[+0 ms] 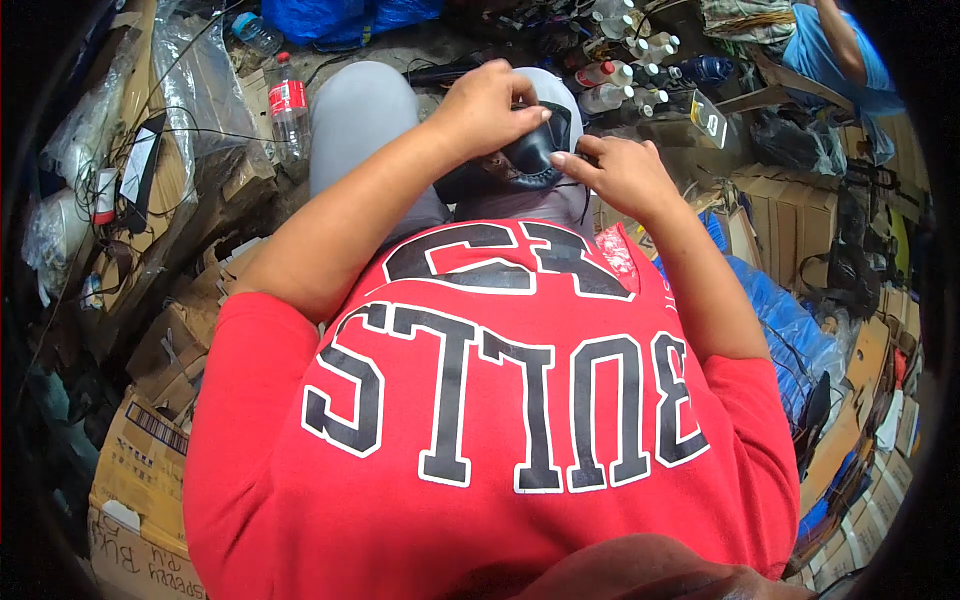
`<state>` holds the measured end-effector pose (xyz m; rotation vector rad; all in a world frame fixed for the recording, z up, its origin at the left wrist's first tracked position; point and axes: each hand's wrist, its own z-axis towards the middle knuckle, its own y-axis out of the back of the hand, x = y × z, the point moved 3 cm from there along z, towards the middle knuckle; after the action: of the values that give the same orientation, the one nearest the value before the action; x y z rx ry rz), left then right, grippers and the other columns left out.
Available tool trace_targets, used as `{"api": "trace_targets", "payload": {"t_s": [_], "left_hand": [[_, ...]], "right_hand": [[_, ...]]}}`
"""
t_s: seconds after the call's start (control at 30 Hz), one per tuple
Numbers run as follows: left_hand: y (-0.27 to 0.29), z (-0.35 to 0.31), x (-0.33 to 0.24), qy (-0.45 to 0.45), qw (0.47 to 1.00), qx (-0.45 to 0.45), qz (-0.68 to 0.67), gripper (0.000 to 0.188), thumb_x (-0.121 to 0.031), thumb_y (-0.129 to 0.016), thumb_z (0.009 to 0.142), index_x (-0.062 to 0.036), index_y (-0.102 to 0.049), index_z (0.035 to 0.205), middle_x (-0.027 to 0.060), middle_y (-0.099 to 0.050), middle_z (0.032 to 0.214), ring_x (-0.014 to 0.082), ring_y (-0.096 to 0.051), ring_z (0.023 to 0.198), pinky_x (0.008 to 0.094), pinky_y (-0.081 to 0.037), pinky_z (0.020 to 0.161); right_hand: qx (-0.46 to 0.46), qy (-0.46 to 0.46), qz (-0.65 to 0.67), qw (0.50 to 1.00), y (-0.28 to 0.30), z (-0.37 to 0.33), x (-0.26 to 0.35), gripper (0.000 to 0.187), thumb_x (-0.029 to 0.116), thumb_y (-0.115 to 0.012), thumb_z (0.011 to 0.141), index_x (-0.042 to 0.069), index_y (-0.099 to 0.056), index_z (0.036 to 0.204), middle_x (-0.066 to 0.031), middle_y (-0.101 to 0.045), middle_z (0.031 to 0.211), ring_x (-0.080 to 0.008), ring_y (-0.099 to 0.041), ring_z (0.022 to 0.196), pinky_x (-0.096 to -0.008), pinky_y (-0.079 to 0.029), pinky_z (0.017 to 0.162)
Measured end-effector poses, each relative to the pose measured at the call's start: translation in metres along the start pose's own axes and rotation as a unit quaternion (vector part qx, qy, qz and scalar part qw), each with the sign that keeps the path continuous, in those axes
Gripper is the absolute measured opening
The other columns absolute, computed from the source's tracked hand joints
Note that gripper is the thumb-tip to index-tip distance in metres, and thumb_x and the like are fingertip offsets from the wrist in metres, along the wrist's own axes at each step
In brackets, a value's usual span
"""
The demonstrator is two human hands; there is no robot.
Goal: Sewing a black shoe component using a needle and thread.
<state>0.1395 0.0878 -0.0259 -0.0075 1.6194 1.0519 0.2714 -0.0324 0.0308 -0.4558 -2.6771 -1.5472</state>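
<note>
A black, shiny leather shoe point(537, 153), with a row of stitches along its near edge, rests on my right knee. My left hand point(490, 108) is closed on its far left side, the thumb pressed against the leather. My right hand point(625, 178) grips the right edge, its thumb tip by the stitching and its fingers curled. A thin dark strand hangs below that hand. Parts of the shoe are hidden under my fingers, and I cannot tell whether a small tool is between them. Both legs are in grey trousers point(362, 125).
A clear bottle with a red label point(288, 105) stands left of my left knee. Several small bottles point(620, 85) cluster beyond the right knee. Cardboard boxes point(790, 210) and blue plastic point(775, 320) lie at right. More cardboard point(140, 460) is at lower left. A person's arm point(842, 40) shows at top right.
</note>
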Motion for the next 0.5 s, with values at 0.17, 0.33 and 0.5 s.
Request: {"api": "trace_targets", "payload": {"t_s": [0.17,0.33,0.5], "left_hand": [[-0.018,0.027,0.000,-0.072,0.990,0.120,-0.010,0.043,-0.043,-0.075,0.066,-0.0080,-0.065,0.088,0.0119,-0.055,0.093,0.0277,-0.056,0.090,0.0360,-0.045,0.078],[-0.032,0.036,0.006,-0.095,0.988,0.121,-0.002,0.043,-0.042,-0.077,0.062,-0.0040,-0.065,0.076,0.0132,-0.060,0.076,0.0271,-0.058,0.073,0.0363,-0.046,0.067],[-0.039,0.046,0.018,-0.026,0.979,0.192,-0.058,0.040,-0.038,-0.079,0.063,-0.0044,-0.058,0.065,0.0105,-0.052,0.080,0.0238,-0.050,0.083,0.0339,-0.041,0.070]], "right_hand": [[0.041,-0.100,-0.025,0.994,0.003,0.005,0.010,0.073,0.075,-0.050,0.069,0.006,-0.067,0.088,-0.0147,-0.067,0.085,-0.0301,-0.063,0.088,-0.0432,-0.039,0.084],[0.043,-0.128,-0.013,0.991,-0.006,0.009,0.008,0.069,0.071,-0.052,0.070,0.007,-0.069,0.090,-0.0148,-0.067,0.088,-0.0304,-0.063,0.091,-0.0412,-0.045,0.080],[0.035,-0.121,0.031,0.992,-0.006,0.008,0.011,0.061,0.066,-0.056,0.071,0.009,-0.069,0.089,-0.0143,-0.067,0.082,-0.0294,-0.064,0.087,-0.0412,-0.046,0.079]]}}
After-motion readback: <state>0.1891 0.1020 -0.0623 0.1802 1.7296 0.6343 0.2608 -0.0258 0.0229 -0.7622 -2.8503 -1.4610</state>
